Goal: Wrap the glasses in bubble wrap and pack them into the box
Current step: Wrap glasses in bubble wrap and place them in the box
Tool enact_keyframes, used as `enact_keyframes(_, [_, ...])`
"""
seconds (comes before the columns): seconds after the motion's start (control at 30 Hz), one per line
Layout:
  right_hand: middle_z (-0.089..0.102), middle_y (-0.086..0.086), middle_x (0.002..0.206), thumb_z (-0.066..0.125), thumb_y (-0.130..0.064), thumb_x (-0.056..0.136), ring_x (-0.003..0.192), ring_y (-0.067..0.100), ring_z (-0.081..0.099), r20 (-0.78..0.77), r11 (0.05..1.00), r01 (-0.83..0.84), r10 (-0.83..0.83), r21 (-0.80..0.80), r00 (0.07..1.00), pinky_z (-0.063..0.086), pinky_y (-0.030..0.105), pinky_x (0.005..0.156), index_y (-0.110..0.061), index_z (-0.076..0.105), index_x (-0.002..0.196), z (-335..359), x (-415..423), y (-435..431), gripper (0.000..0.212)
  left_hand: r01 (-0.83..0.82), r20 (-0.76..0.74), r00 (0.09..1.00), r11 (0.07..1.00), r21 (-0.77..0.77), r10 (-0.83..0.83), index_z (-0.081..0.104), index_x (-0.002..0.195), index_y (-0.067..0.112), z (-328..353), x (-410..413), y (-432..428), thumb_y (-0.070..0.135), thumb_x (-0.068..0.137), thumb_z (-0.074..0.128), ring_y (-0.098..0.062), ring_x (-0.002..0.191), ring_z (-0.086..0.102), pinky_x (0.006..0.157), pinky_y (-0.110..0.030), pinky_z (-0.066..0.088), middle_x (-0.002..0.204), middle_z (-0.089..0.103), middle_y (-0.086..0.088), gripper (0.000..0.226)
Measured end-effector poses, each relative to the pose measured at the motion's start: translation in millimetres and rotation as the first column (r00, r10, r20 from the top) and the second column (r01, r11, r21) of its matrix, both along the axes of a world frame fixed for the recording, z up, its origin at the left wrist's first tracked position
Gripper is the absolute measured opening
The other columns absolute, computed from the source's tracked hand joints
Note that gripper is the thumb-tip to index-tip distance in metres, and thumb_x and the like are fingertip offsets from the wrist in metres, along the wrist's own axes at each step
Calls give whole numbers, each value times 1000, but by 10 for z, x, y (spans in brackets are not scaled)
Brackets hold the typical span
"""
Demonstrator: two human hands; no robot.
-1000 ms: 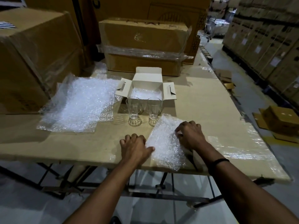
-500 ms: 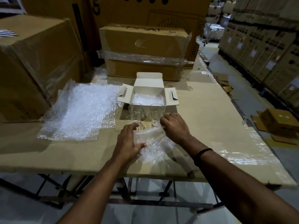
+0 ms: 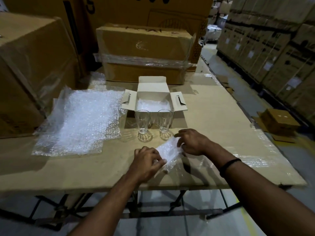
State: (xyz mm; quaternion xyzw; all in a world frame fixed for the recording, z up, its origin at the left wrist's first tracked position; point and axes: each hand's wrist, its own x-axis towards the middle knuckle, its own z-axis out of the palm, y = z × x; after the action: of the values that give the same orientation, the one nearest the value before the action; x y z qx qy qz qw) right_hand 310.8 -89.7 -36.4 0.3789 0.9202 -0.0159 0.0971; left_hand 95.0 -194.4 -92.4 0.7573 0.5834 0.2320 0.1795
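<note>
Curled fingers of the left hand (image 3: 146,163) pinch the near end of a small roll of clear bubble wrap (image 3: 167,150). The right hand (image 3: 192,142) clamps its far end. Whether a glass lies inside cannot be told.

The roll sits near the front edge of the brown cardboard-covered table (image 3: 213,120). Just beyond it, two clear footed glasses (image 3: 142,123) stand unwrapped before the open white cardboard box (image 3: 153,89).

The right knuckles are close to one glass's foot, so a careless sweep could topple it against its neighbour. A slack pinch could let the roll spring open or slip over the front edge.

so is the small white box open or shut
Open: the white box has its lid up and both side flaps spread out.
</note>
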Motion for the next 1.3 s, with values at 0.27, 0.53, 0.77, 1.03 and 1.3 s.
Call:
enact_keyframes(0.27, [58,7,131,57,-15,85,117,30,51,118,997,65,-69,34,991,41,36,89,-22,46,141,-30,-428,-119,57,36,-120,992,998,-51,-42,65,96,32,36,29,100,40,89,59,-16,112,40,92,-33,30,118,52,8,12])
enact_keyframes(0.53, [64,6,106,59,-23,84,104,31,54,28,971,121,-129,206,991,35,34,77,-19,64,100,58,-603,-135,17,-231,449,872,973,21,198,64,99,26,9,-358,224,4,76,62,-13,104,52,82,-36,55,109,54,7,33])
enact_keyframes(0.77, [66,2,77,74,-21,78,74,23,57,-734,813,556,-483,-172,479,45,34,66,-15,67,85,118,-629,-175,11,-354,627,639,894,-275,446,57,120,19,157,-602,753,0,75,76,-13,90,64,67,-29,55,112,65,0,52])
enact_keyframes(1.03, [68,12,79,63,5,85,56,20,62,-669,604,326,-731,-727,-136,53,29,49,-2,66,89,235,-913,-290,8,-230,626,679,921,-314,383,54,127,12,118,-582,1023,19,76,81,-20,104,62,88,-37,52,115,65,1,58])
enact_keyframes(1.3, [68,19,91,54,16,84,76,23,69,-299,407,-163,-840,-899,-453,59,22,64,8,60,92,505,-1232,-26,13,-104,638,709,940,-326,300,63,121,21,-71,-942,900,20,64,89,-12,89,70,84,-42,58,99,73,7,63])
